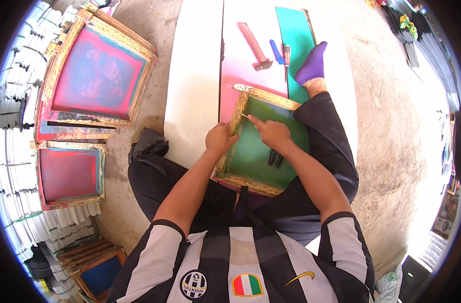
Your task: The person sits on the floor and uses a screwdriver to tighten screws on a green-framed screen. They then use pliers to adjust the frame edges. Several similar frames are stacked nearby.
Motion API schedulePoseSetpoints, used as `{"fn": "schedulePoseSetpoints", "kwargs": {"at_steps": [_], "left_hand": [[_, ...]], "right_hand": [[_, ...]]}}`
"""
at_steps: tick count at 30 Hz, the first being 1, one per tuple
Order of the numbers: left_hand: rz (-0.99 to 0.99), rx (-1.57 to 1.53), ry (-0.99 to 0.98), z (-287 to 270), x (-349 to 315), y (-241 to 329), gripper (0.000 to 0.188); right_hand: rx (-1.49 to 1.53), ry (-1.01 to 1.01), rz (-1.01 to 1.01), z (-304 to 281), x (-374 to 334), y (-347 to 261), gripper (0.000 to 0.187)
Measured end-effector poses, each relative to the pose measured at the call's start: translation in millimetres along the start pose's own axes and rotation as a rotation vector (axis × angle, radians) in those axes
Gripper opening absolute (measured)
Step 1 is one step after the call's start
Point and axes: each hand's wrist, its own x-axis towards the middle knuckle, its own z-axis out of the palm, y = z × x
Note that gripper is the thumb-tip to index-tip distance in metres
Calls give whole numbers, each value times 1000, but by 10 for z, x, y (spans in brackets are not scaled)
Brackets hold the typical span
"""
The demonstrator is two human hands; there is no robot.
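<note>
A wooden screen-printing frame (pixel 255 187) with green mesh (pixel 260 166) lies across my lap and the board, its far left corner patched pale. My left hand (pixel 220 139) is closed around the frame's left bar. My right hand (pixel 275 135) is over the mesh, closed on pliers whose two black handles (pixel 274 157) stick out below the palm. Its index finger stretches toward the inner edge of the left bar, where a small light-coloured tip shows. Most of the pliers are hidden under the hand.
Beyond the frame lie a hammer (pixel 254 46), a blue tool (pixel 277 52) and a screwdriver (pixel 287 60) on white, pink and teal boards (pixel 296 30). My purple-socked foot (pixel 311 64) rests beside them. At left, more screen frames (pixel 91 76) lean against stacked white sheets (pixel 10 151).
</note>
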Motion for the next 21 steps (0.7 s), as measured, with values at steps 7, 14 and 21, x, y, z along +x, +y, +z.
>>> {"fn": "schedulePoseSetpoints", "kwargs": {"at_steps": [7,14,21], "left_hand": [[38,-38,20,32,83,153,44],[34,-58,38,-35,-4,76,42],[-1,-16,6,11,17,4,43]], "right_hand": [[622,157,-319,549,440,708,44],[224,-2,-51,69,118,151,46],[951,-344,152,30,261,254,48]]}}
